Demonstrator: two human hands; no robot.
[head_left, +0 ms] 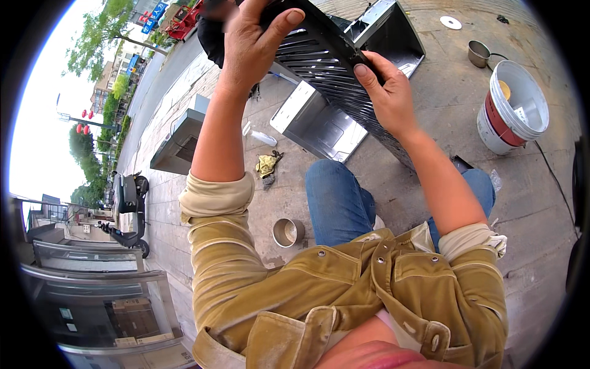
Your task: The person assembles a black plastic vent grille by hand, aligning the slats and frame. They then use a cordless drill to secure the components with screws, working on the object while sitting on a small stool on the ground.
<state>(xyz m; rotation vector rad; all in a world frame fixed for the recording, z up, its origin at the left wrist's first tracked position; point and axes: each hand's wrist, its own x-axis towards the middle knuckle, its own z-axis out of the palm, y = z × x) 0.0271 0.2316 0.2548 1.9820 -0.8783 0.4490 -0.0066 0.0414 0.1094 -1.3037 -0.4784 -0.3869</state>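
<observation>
Both my hands hold a long black slatted panel (332, 80), tilted in front of me with its lower end near my knees. My left hand (258, 46) grips the upper part, thumb along its edge; its fingertips are cut off by the frame's top. My right hand (390, 95) clasps the solid rim lower down, thumb on top and fingers partly hidden behind it. Just beyond the panel lie an open shiny metal box (319, 123) and a larger dark-lined metal box (393, 37). A dark, partly blurred shape (212, 37) beside my left hand cannot be made out.
On the paving are a yellowish rag (266, 165), a metal cup (288, 232) and a grey metal housing (183, 138). At the right, a white bucket (501, 132) stands near a small metal pot (479, 54) and a black cable (553, 175). A scooter (130, 206) is parked far left.
</observation>
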